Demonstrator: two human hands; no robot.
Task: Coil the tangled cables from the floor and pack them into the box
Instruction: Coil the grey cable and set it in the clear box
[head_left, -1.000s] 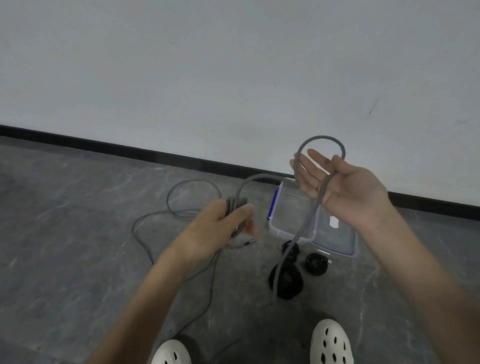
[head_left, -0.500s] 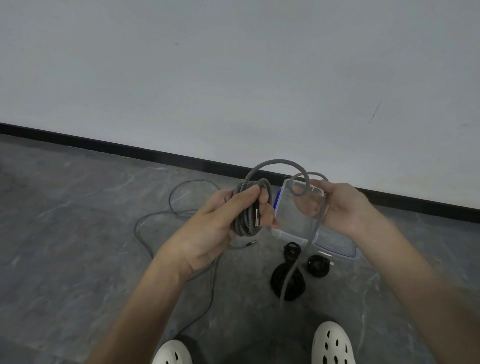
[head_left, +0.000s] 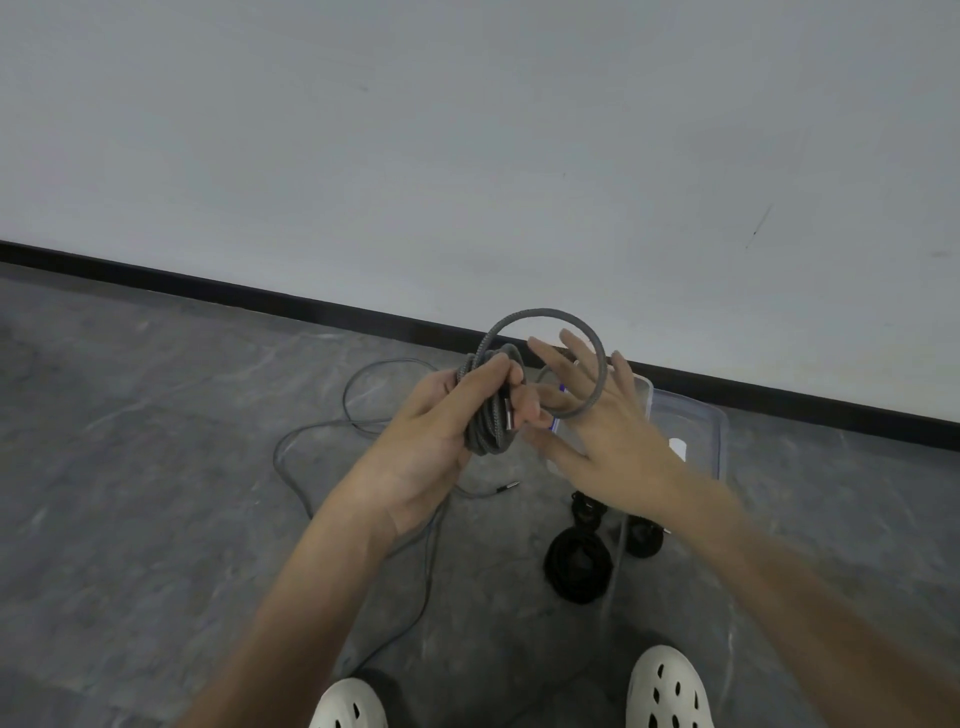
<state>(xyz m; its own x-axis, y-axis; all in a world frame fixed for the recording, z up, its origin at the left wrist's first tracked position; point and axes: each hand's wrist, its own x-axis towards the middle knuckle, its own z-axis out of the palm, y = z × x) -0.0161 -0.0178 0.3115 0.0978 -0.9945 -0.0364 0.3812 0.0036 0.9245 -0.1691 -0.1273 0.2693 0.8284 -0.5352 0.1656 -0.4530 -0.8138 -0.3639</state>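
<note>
The box (head_left: 712, 434) sat on the floor (head_left: 156, 467) close to the wall (head_left: 467, 156), behind the right hand (head_left: 608, 431). Wound coils (head_left: 576, 566) lay just before it, and a loose cable (head_left: 344, 400) lay left of it. The left hand (head_left: 431, 441), beside the right, held a cable bundle (head_left: 491, 423) above the floor.

Left hand (head_left: 431, 441) grips grey cable coil (head_left: 491, 415); right hand (head_left: 608, 436) spread through its top loop; clear box (head_left: 701, 421) behind.

No legible text, number, brand or sign anywhere. Only candidate: small white patch (head_left: 678, 448) inside the outline of the clear plastic box (head_left: 716, 422), toward its right wall. Too blurred to read, or even to confirm as a label.
</note>
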